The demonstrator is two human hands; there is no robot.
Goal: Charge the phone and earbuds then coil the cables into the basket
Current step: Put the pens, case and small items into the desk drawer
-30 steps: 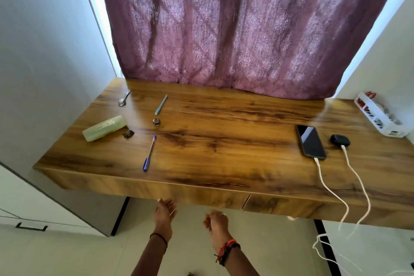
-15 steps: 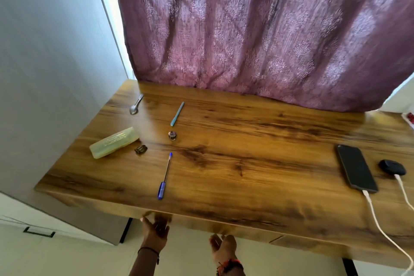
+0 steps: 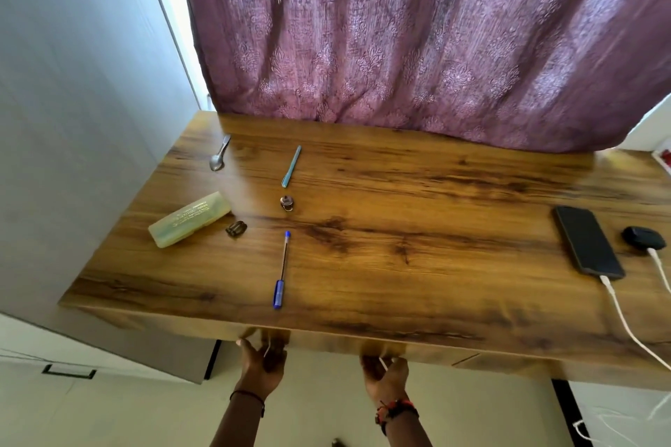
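**Devices plugged in; both hands at desk's front edge, well away from cables**

Step in hand: The phone (image 3: 588, 241) and the earbuds case (image 3: 642, 237) lie side by side at the right of the frame, each with a white cable plugged in. The phone cable (image 3: 624, 323) runs off the front edge. The earbuds cable (image 3: 662, 270) leaves the frame at right.

The left hand (image 3: 263, 359), at lower centre, has loose fingers against the desk (image 3: 417, 265) front and holds nothing. The right hand (image 3: 385, 374) has its fingertips hidden under the edge, so I cannot tell its grip.

Recommendation: steady each device and pull at the plug body, not the cord. Coil loosely. The basket is not identifiable.

Surroundings: At left of the wood-grain top lie a spoon (image 3: 219, 156), teal pen (image 3: 291, 166), blue pen (image 3: 282, 270) and yellowish case (image 3: 189, 219). A purple curtain (image 3: 417, 47) hangs behind.
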